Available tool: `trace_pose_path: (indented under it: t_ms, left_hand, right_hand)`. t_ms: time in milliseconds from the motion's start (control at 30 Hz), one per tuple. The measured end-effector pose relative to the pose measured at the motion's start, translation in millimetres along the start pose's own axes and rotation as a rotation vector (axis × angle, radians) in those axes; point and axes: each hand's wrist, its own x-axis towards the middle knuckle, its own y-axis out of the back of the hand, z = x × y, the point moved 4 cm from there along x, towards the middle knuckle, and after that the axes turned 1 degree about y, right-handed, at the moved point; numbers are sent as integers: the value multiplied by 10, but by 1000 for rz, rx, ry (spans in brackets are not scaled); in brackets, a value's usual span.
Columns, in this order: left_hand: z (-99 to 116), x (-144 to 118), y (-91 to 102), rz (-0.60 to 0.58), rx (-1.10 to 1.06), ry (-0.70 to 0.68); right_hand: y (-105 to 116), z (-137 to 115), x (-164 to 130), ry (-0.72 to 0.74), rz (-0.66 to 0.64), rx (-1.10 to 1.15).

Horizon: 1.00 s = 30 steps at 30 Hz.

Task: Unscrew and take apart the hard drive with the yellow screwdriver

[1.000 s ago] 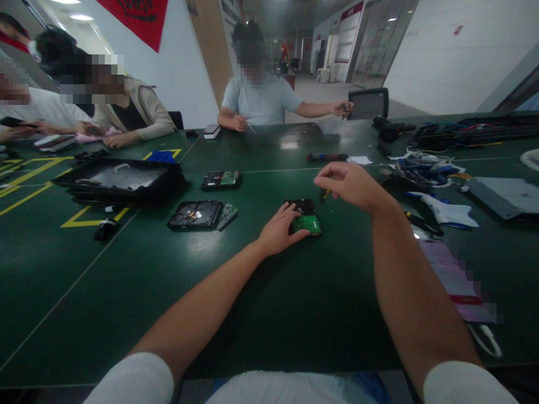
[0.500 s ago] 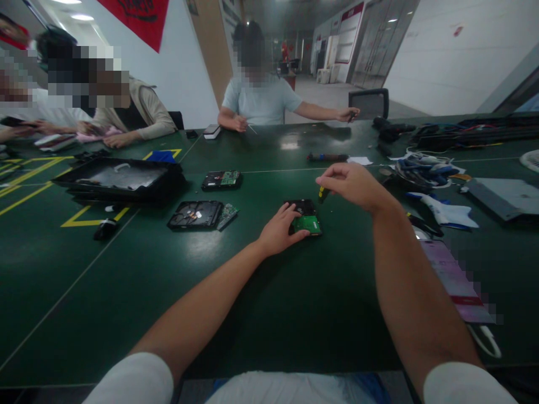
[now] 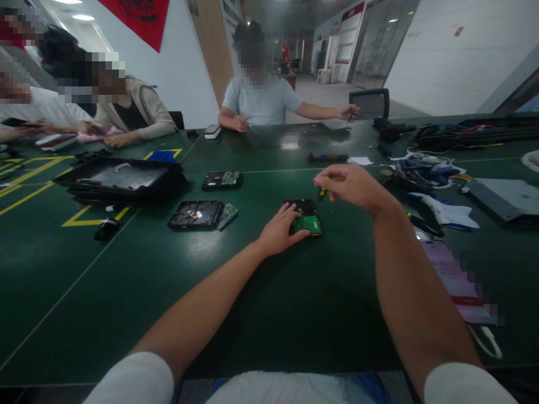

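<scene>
A hard drive (image 3: 310, 224) lies on the green table with its green circuit board facing up. My left hand (image 3: 281, 229) grips it from the left, fingers over the top and thumb along the near edge, covering part of it. Above the drive's far right corner, my right hand (image 3: 343, 185) pinches a screwdriver with a yellow and black handle (image 3: 322, 193) upright between thumb and fingers. Its tip is too small to make out. Left of my hands sit another hard drive (image 3: 196, 215), a loose circuit board (image 3: 228, 216) leaning by it, and a third drive (image 3: 222, 180) farther back.
Stacked black trays (image 3: 122, 179) stand at the left. On the right are a bundle of cables (image 3: 425, 170), a glove (image 3: 450, 213), a grey metal box (image 3: 505, 199) and a pinkish phone-like slab (image 3: 452, 278). A person (image 3: 261, 101) sits across the table; others sit far left.
My right hand has shifted very slightly to the left, with the screwdriver still in its fingers. My left hand and the hard drive have stayed in place.
</scene>
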Motion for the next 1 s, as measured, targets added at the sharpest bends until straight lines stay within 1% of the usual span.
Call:
trace_pose_path:
  t_ms: [100, 200, 400, 500, 567, 667, 733, 1000]
  left_hand:
    - [-2, -3, 0, -5, 2, -3]
    - [5, -6, 4, -1, 6, -10]
    - [2, -4, -4, 10, 3, -4]
    - [-5, -3, -6, 10, -1, -7]
    - [-9, -4, -5, 8, -2, -8]
    - [-15, -3, -3, 0, 0, -2]
    - [-18, -1, -5, -5, 0, 1]
    - [-26, 1, -21, 9, 10, -9]
  right_hand:
    - [32, 42, 18, 8, 60, -71]
    - [23, 64, 26, -10, 73, -100]
    - [-35, -16, -4, -11, -23, 6]
    - [-34, -22, -12, -23, -62, 8]
    - [-12, -5, -5, -28, -33, -66]
    - [35, 11, 13, -22, 80, -208]
    - [40, 10, 20, -23, 112, -229]
    - [13, -25, -1, -25, 44, -141]
